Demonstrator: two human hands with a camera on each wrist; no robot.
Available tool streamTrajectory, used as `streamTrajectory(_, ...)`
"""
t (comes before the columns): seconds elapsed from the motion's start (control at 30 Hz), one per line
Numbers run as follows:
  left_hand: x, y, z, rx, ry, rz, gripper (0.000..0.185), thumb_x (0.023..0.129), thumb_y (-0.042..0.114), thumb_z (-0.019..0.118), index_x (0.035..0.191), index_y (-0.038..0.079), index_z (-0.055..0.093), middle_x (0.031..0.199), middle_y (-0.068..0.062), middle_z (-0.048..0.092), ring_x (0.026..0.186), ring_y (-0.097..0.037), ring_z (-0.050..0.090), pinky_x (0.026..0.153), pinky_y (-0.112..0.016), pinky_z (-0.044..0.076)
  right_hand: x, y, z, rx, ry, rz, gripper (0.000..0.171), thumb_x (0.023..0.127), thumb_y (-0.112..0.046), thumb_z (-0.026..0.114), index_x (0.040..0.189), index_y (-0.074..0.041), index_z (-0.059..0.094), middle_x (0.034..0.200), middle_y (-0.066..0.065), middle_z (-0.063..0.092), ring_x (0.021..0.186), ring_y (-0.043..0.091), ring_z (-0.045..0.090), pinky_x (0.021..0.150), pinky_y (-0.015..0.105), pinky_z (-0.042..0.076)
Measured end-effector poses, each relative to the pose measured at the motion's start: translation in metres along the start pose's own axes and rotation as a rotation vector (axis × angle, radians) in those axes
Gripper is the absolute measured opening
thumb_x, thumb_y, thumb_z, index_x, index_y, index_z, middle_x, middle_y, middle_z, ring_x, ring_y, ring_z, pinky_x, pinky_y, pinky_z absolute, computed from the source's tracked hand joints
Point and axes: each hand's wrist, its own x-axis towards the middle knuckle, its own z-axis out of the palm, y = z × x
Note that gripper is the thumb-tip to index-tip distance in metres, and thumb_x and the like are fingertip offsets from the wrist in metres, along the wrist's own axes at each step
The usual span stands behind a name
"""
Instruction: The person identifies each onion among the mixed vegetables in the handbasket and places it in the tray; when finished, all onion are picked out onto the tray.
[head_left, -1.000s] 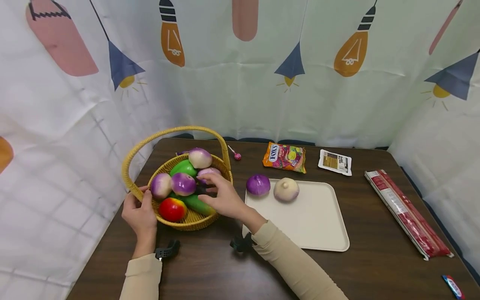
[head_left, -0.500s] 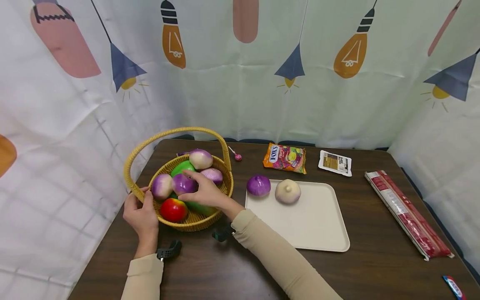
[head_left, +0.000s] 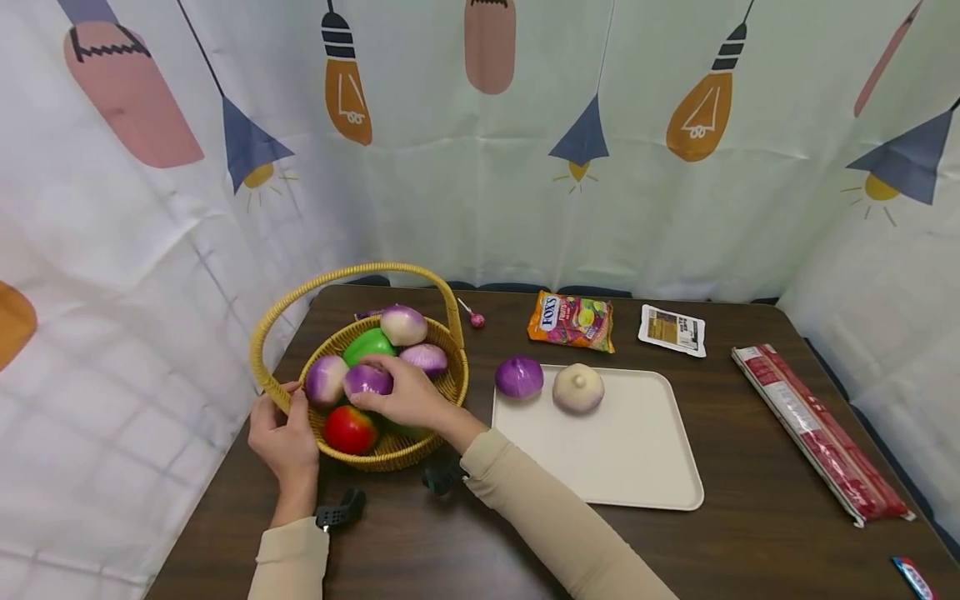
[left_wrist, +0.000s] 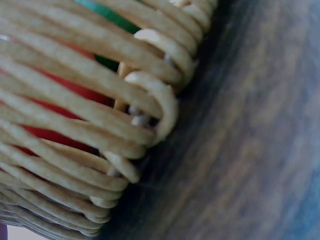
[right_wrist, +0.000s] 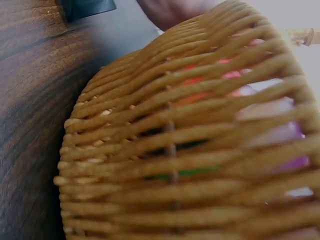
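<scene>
A yellow wicker basket with a tall arched handle stands at the left of the table. My left hand grips its left rim at the foot of the handle. My right hand reaches in from the right, thumb and fingers around a purple onion. About it lie a purple-and-white onion, another at the back, a pale purple one, a green pepper and a red tomato-like fruit. A green vegetable is partly hidden under my right hand.
A white tray right of the basket holds a purple onion and a whitish bulb. Behind are a lollipop, a candy bag and a white packet. A long red package lies right.
My right hand has moved left, from beside the pale purple onion to the purple onion, and its fingers have closed around it. My left hand stays at the basket's rim.
</scene>
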Motion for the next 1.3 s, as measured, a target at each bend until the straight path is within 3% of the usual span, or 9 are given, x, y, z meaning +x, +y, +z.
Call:
streamTrajectory(0.17,0.000,0.000,0.001,-0.001,-0.037,-0.008,0.016,0.086,0.000,0.064,0.094,-0.013,0.068,0.093,-0.028,0.060,0.085,-0.002,0.055,0.078,-0.019,0.041,-0.016,-0.003,-0.014,-0.078,0.016,0.037,0.079,0.076,-0.048,0.080,0.141,-0.018,0.048,0.129,0.004,0.048,0.111,0.013,0.053,0.094,0.028,0.047)
streamTrajectory(0.43,-0.003,-0.005,-0.006,0.004,0.006,-0.025,0.015,0.086,0.000,0.065,0.093,-0.012,0.069,0.090,-0.022,0.060,0.086,-0.005,0.057,0.079,-0.018,0.042,-0.047,-0.006,-0.033,-0.035,0.054,-0.002,0.073,0.079,-0.048,0.075,0.141,-0.022,0.046,0.132,-0.004,0.053,0.111,0.013,0.054,0.091,0.033,0.049)
streamTrajectory(0.6,-0.006,-0.006,-0.006,0.002,-0.006,-0.024,0.016,0.086,0.001,0.065,0.094,-0.012,0.069,0.092,-0.026,0.060,0.086,-0.004,0.057,0.080,-0.019,0.042,-0.073,-0.004,-0.055,0.012,0.151,-0.011,0.074,0.078,-0.047,0.078,0.142,-0.031,0.045,0.132,-0.007,0.053,0.114,0.017,0.051,0.095,0.044,0.046)
streamTrajectory(0.77,0.000,-0.004,-0.003,-0.010,-0.002,-0.013,0.016,0.085,0.002,0.066,0.093,-0.012,0.069,0.092,-0.025,0.062,0.087,-0.007,0.058,0.081,-0.020,0.042,-0.100,0.008,-0.080,0.098,0.249,-0.009,0.079,0.077,-0.035,0.082,0.145,-0.026,0.042,0.134,-0.006,0.051,0.115,0.014,0.052,0.092,0.039,0.049)
streamTrajectory(0.9,0.001,-0.002,-0.003,-0.012,-0.006,-0.014,0.016,0.085,0.002,0.065,0.093,-0.012,0.069,0.089,-0.019,0.063,0.084,-0.005,0.056,0.078,-0.020,0.041,-0.124,0.020,-0.104,0.099,0.309,0.025,0.083,0.075,-0.027,0.085,0.144,-0.029,0.040,0.135,-0.004,0.046,0.117,0.015,0.051,0.094,0.039,0.049)
streamTrajectory(1.07,0.003,0.000,-0.004,-0.020,-0.010,-0.020,0.015,0.086,0.001,0.065,0.093,-0.012,0.069,0.086,-0.005,0.062,0.084,-0.003,0.055,0.078,-0.020,0.041,-0.149,0.034,-0.139,0.133,0.377,0.055,0.079,0.072,-0.008,0.085,0.137,-0.015,0.041,0.138,0.009,0.036,0.122,0.028,0.047,0.094,0.047,0.049)
streamTrajectory(1.17,0.002,-0.002,-0.005,-0.012,-0.012,-0.022,0.015,0.085,0.000,0.064,0.093,-0.011,0.069,0.085,0.001,0.062,0.084,-0.002,0.055,0.078,-0.019,0.042,-0.160,0.041,-0.160,0.142,0.422,0.085,0.078,0.071,0.000,0.083,0.135,-0.004,0.039,0.139,0.015,0.037,0.121,0.031,0.047,0.096,0.046,0.047)
streamTrajectory(1.3,0.002,-0.008,-0.004,0.000,-0.010,-0.021,0.015,0.085,0.001,0.065,0.093,-0.010,0.070,0.085,0.005,0.062,0.084,-0.002,0.056,0.078,-0.019,0.042,-0.173,0.043,-0.190,0.069,0.495,0.096,0.077,0.073,0.004,0.081,0.137,0.005,0.038,0.138,0.022,0.043,0.119,0.031,0.048,0.094,0.026,0.043)
